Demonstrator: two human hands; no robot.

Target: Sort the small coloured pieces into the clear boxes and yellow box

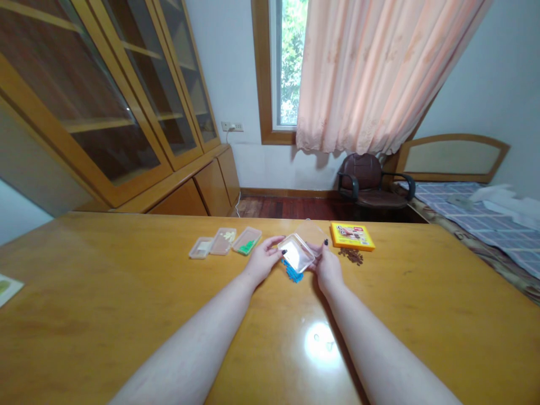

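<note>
A small clear plastic box point(297, 253) is tilted above the table between my hands. My left hand point(264, 260) grips its left edge, thumb on the near side. At its right edge my right hand point(329, 269) has its fingers around the side, with the thumb raised. Just below the box lies a pile of small blue pieces point(293, 274), partly covered by it. Behind, a flat clear plastic piece point(312, 229) rests on the table; my right hand hides part of it.
Left of my hands stand clear boxes: one with green pieces point(247, 246), one with cream pieces point(228, 236) and a smaller box point(201, 248). On the right are a yellow box point(352, 236) and loose brown pieces point(352, 257). The wooden table point(105, 315) extends all around.
</note>
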